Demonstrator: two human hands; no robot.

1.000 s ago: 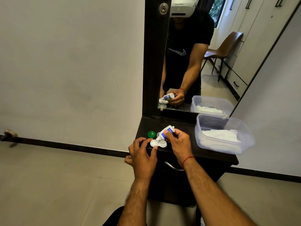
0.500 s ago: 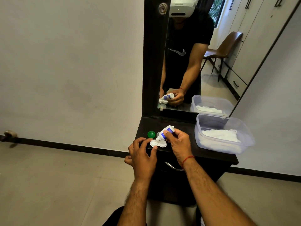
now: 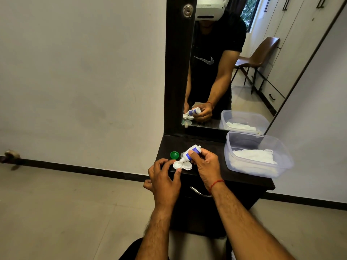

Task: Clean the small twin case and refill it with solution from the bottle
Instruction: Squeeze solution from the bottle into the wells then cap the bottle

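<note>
Right hand (image 3: 206,166) wraps small white blue-labelled plastic bottle (image 3: 190,153), nozzle tipped down over white twin-well plastic case (image 3: 182,165); left hand (image 3: 164,177) pinches case edge between fingertips.

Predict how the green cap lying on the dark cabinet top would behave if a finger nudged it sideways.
The green cap looks small and thin, so probably very light and easy to slide on the smooth dark cabinet top. It lies flat, so it would likely skid rather than roll. It sits near the left edge, so a push could knock it off.
</note>
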